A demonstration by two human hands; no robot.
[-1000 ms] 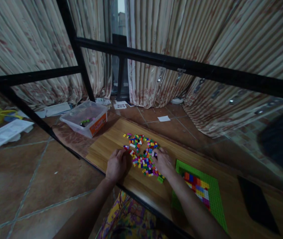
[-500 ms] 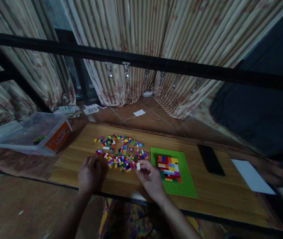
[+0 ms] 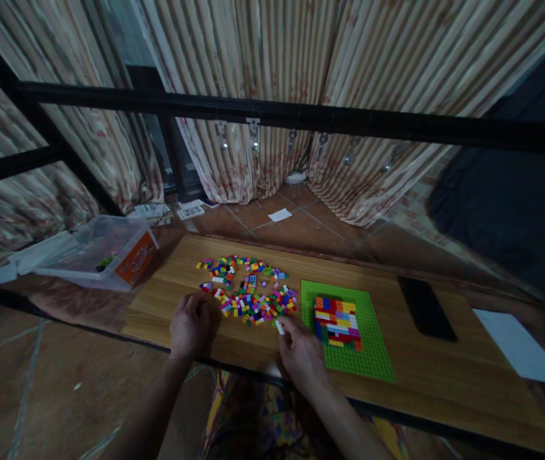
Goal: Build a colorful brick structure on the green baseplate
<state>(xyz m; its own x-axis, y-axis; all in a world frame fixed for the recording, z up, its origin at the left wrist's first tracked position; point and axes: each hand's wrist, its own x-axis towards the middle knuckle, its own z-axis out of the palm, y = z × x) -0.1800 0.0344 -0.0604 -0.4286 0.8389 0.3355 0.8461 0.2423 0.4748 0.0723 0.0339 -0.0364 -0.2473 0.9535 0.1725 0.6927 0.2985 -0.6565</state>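
Between the fingertips of my right hand [image 3: 302, 351] is a small white toy brick [image 3: 279, 327], tilted, at the near right side of a loose heap of colourful toy bricks [image 3: 253, 306]. My left hand [image 3: 189, 326] rests at the heap's near left side with its fingers curled in; whatever may be inside them is hidden. Right of my right hand lies a green baseplate [image 3: 377, 345]. On it stands a block of built-up bricks [image 3: 337, 321] in rows of red, yellow, blue, white and other colours.
Everything sits on a low wooden table [image 3: 425, 383]. A black phone [image 3: 426, 308] and a white sheet of paper [image 3: 524, 345] lie to the right. Beyond the left end is a clear plastic box [image 3: 94, 252] with an orange label. A black metal bar [image 3: 272, 112] crosses in front of striped curtains.
The camera view has swung slightly, so the table appears farther right. My right hand has turned, tilting the white toy brick. My left hand stays curled beside the heap.
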